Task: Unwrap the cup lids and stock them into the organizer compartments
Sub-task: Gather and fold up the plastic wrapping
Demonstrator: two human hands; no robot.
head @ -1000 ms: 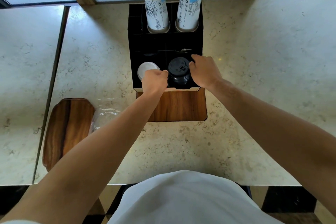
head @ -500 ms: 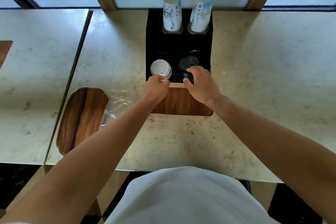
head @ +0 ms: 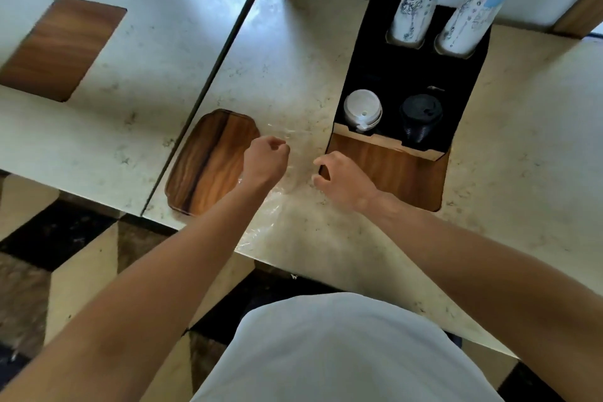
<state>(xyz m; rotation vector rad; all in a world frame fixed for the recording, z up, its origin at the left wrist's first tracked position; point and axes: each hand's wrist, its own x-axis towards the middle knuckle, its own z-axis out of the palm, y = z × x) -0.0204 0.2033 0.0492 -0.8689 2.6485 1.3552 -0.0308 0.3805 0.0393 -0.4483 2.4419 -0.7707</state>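
Note:
The black organizer (head: 411, 72) stands on the marble counter at the right. Its front left compartment holds a stack of white lids (head: 362, 108), and the front right one a stack of black lids (head: 421, 116). Crumpled clear plastic wrap (head: 277, 206) lies on the counter left of the organizer. My left hand (head: 266, 160) hovers over the wrap with its fingers curled into a loose fist; I see nothing in it. My right hand (head: 342, 179) is beside it, fingers apart and bent downward, empty, close to the organizer's front corner.
Two stacks of printed paper cups (head: 414, 6) fill the organizer's back slots. A wooden tray (head: 208, 160) lies left of the wrap. A wooden inlay (head: 391, 173) sits under the organizer's front, another (head: 62, 46) on the left counter. The counter's front edge is near my body.
Both hands have left the lid stacks and drawn back left to the plastic wrap. My view has swung left, so the organizer now sits at the right.

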